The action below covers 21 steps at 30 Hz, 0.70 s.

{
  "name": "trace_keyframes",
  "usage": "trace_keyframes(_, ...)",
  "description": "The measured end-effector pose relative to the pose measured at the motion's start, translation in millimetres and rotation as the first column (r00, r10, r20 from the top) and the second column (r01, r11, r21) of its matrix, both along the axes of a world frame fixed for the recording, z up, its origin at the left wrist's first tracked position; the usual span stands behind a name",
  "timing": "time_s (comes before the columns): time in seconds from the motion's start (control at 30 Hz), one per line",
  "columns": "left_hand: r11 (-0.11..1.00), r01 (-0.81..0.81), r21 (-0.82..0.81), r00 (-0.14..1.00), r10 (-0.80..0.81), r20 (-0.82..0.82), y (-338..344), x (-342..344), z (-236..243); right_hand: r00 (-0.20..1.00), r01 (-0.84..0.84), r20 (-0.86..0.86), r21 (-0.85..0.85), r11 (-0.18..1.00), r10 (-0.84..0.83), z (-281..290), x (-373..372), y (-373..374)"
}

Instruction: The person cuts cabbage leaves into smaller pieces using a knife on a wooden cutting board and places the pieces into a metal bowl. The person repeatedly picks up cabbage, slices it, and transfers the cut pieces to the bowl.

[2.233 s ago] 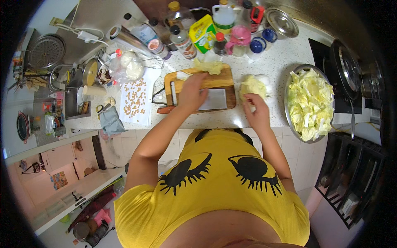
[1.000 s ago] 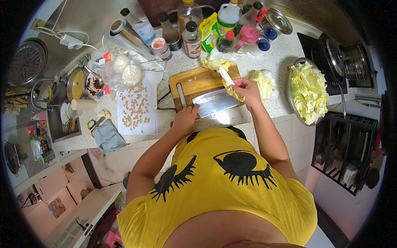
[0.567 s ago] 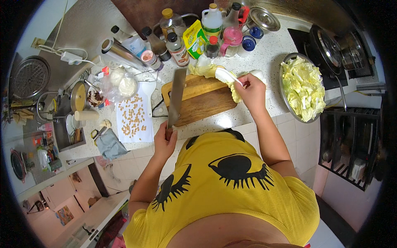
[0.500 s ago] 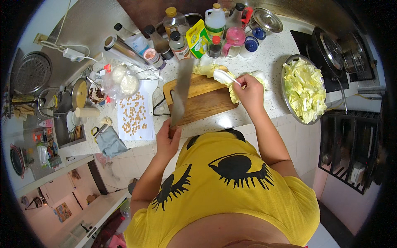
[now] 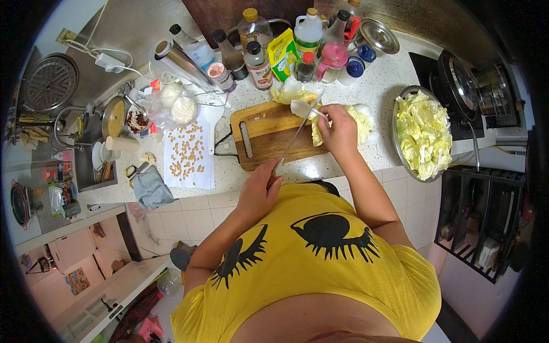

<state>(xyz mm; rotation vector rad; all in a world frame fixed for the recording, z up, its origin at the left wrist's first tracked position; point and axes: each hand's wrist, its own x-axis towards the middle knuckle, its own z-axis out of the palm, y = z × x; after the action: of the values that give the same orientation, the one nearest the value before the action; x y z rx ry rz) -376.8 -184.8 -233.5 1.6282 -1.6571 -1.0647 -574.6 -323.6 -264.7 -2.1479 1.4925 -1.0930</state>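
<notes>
1. Cabbage leaf point(image 5: 303, 108), held up over the right part of the cutting board point(image 5: 269, 137), is pinched by its white stem between the thumb and fingertips of the right hand point(image 5: 338, 130). A wet, smooth stem could slide out of so small a grip, and the leaf would twist or drop.

2. The left hand point(image 5: 260, 187) has its fingers closed around the handle of the knife point(image 5: 294, 137), whose blade appears almost edge-on and slants away across the board. Its far end crosses the leaf just beside the right fingertips; whether blade and stem touch, I cannot tell. A slip here could nick those fingers, since they are not tucked back.

3. With the leaf in the air rather than pressed flat, a stroke would probably bend or tear it, because nothing firm backs it.

4. Another pale leaf point(image 5: 286, 94) lies at the board's back edge, near the blade's tip. A long stroke could snag it or push it toward the red-capped bottle point(image 5: 305, 67).

5. Behind the right hand sits the cabbage head point(image 5: 361, 123), well short of the metal tray point(image 5: 396, 128) of cut leaves point(image 5: 423, 134). A backward jerk of that wrist could knock it.
</notes>
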Motion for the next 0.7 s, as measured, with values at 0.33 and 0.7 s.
trace_keyframes(0.33,1.0,0.013,0.001,1.0,-0.013,0.015,7,2,-7,1.0,0.015,-0.01,-0.029,0.999,-0.016,-9,0,-6)
trace_keyframes(0.7,0.999,-0.026,0.028,0.997,0.028,-0.071,-13,0,3,0.983,-0.18,0.024,-0.063,0.982,0.182,-10,12,0)
